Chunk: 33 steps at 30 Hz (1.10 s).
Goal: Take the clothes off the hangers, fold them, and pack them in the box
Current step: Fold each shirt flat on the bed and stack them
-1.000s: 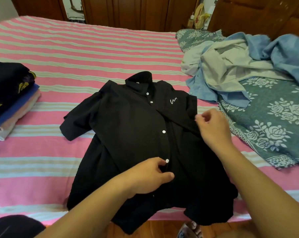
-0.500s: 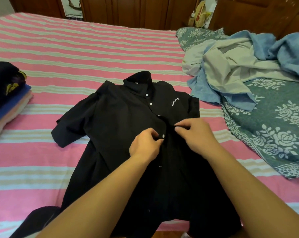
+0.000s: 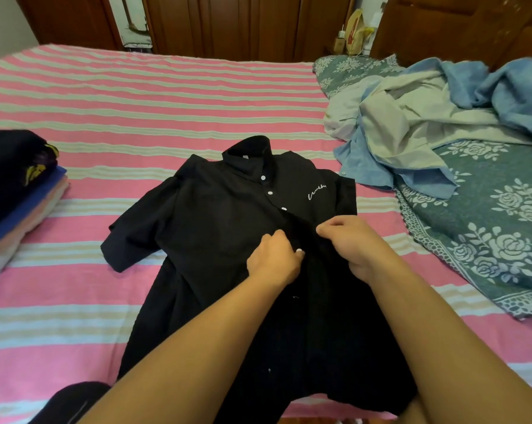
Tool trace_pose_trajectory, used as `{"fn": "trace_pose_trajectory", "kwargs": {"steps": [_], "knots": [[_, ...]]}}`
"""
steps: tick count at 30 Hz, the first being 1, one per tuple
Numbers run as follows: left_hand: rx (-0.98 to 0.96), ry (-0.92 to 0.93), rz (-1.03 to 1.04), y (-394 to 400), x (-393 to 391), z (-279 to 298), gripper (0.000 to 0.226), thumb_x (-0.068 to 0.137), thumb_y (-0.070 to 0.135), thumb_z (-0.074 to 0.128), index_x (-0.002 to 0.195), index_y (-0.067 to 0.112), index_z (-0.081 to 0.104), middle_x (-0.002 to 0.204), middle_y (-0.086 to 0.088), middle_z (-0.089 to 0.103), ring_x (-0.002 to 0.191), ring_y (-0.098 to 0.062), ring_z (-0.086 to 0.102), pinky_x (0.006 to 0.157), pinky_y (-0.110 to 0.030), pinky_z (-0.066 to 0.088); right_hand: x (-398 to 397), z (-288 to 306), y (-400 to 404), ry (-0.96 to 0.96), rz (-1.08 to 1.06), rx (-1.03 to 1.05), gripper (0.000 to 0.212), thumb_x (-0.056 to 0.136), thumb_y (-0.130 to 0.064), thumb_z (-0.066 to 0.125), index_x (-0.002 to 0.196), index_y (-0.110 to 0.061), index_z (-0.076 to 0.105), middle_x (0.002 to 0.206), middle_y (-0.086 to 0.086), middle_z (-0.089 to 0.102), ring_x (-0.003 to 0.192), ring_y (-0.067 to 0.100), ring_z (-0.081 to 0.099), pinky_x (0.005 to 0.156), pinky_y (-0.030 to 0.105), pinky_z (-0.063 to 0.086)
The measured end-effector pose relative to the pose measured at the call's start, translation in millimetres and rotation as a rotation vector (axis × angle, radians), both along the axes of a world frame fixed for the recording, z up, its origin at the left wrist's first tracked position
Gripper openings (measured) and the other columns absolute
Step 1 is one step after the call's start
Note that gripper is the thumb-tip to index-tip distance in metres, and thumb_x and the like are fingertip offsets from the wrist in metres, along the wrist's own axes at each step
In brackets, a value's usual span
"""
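A black shirt (image 3: 222, 228) is laid flat, front up, near the middle of a bed (image 3: 154, 96) covered in pink, white and beige stripes. Its collar points to the far side and its hem hangs over the near edge of the bed. The shirt's placket is pinched by both hands at mid-chest. A white button (image 3: 299, 250) is gripped by the curled fingers of the left hand (image 3: 274, 258), and the opposite fabric edge is pinched just beside it by the right hand (image 3: 353, 240). Three more white buttons are seen closed above, toward the collar. White cursive writing (image 3: 316, 191) is stitched on the chest at the right; the letters are too small to be read.

Open striped bedding is seen on the far side and to the left of the shirt. At the left edge, a stack (image 3: 17, 197) of folded clothes is placed, well apart from the shirt's sleeve. To the right, a heap (image 3: 411, 123) of blue and cream clothes is piled on a floral quilt (image 3: 488, 228), near the shirt's shoulder.
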<state>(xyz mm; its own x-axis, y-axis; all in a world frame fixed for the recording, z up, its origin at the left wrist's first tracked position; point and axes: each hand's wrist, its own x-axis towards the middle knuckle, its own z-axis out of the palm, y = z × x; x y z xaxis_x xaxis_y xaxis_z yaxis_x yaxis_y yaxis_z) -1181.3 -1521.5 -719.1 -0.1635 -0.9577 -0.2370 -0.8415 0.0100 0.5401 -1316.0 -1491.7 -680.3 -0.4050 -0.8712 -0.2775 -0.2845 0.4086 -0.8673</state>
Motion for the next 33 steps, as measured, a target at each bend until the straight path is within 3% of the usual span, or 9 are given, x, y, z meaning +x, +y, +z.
{"fn": "trace_pose_trajectory", "kwargs": {"steps": [3,7,13,17,20,22,26,29,33], "knots": [[-0.091,-0.051,-0.070,9.5,-5.6,-1.1,0.024,0.099,0.040,0.057,0.117,0.024,0.054,0.119,-0.005,0.052,0.109,-0.031,0.059,0.079,-0.041,0.046,-4.9,2.7,4.0,-0.320,0.015,0.011,0.025,0.098,-0.002,0.055,0.113,-0.012,0.072,0.103,0.013,0.075,0.095,0.028,0.073,0.086,0.041,0.059],[-0.059,0.004,0.024,11.0,-14.0,2.2,0.014,0.094,0.028,0.055,0.106,0.027,0.061,0.116,-0.002,0.059,0.108,-0.030,0.060,0.083,-0.040,0.050,-7.3,-1.6,6.9,-0.499,0.019,0.060,0.029,0.100,0.001,0.049,0.120,-0.006,0.070,0.108,0.015,0.074,0.092,0.024,0.071,0.074,0.035,0.057],[0.107,0.443,0.216,6.1,18.5,18.5,0.005,0.092,0.020,0.069,0.088,0.020,0.066,0.089,-0.004,0.071,0.084,-0.023,0.069,0.081,-0.042,0.061,-13.9,-3.4,5.2,-0.654,0.050,0.017,0.020,0.097,-0.010,0.061,0.111,0.002,0.070,0.104,0.019,0.074,0.091,0.028,0.073,0.077,0.037,0.061],[0.225,0.781,0.283,13.6,46.8,37.4,0.007,0.094,0.006,0.069,0.100,0.008,0.071,0.092,-0.009,0.073,0.080,-0.018,0.069,0.077,-0.033,0.063,-8.8,-3.8,-0.4,-0.565,0.063,-0.018,0.012,0.090,0.000,0.068,0.100,-0.006,0.071,0.086,0.010,0.072,0.077,0.018,0.071,0.072,0.032,0.058],[0.213,0.883,0.297,16.3,51.9,36.4,0.007,0.094,0.006,0.069,0.098,0.010,0.074,0.094,-0.009,0.075,0.083,-0.019,0.073,0.075,-0.028,0.063,0.9,-3.3,-2.6,-0.541,0.166,0.003,0.014,0.093,0.002,0.061,0.101,-0.004,0.070,0.086,0.010,0.070,0.078,0.019,0.068,0.072,0.031,0.057],[0.201,0.879,0.308,15.0,48.5,31.9,0.007,0.093,0.006,0.070,0.095,0.011,0.074,0.090,-0.009,0.075,0.078,-0.018,0.071,0.076,-0.031,0.062,6.5,-1.6,-2.5,-0.540,0.227,0.016,0.016,0.097,0.000,0.056,0.105,-0.004,0.069,0.090,0.011,0.068,0.081,0.020,0.065,0.078,0.034,0.054],[0.096,0.753,0.224,13.2,46.8,27.5,0.010,0.093,0.010,0.069,0.091,0.018,0.074,0.084,-0.004,0.075,0.072,-0.014,0.069,0.073,-0.034,0.062,20.6,3.6,-0.8,-0.501,0.225,-0.020,0.014,0.101,-0.010,0.055,0.098,-0.009,0.068,0.077,0.004,0.065,0.067,0.012,0.062,0.066,0.030,0.051],[-0.066,0.537,0.113,11.8,46.7,26.0,0.007,0.091,0.021,0.071,0.090,0.027,0.074,0.080,0.006,0.074,0.075,-0.010,0.070,0.069,-0.029,0.059,33.8,-1.2,0.8,-0.157,0.200,-0.098,0.009,0.095,-0.020,0.067,0.089,-0.016,0.072,0.072,-0.005,0.066,0.069,0.010,0.060,0.062,0.028,0.047],[0.104,0.738,0.222,12.2,47.7,29.5,0.008,0.091,0.012,0.072,0.097,0.017,0.074,0.084,-0.001,0.075,0.072,-0.010,0.072,0.061,-0.021,0.057,44.1,-7.7,1.7,0.040,0.194,-0.173,0.005,0.088,-0.019,0.075,0.085,-0.023,0.072,0.075,-0.006,0.069,0.072,0.009,0.063,0.064,0.028,0.048]]}}
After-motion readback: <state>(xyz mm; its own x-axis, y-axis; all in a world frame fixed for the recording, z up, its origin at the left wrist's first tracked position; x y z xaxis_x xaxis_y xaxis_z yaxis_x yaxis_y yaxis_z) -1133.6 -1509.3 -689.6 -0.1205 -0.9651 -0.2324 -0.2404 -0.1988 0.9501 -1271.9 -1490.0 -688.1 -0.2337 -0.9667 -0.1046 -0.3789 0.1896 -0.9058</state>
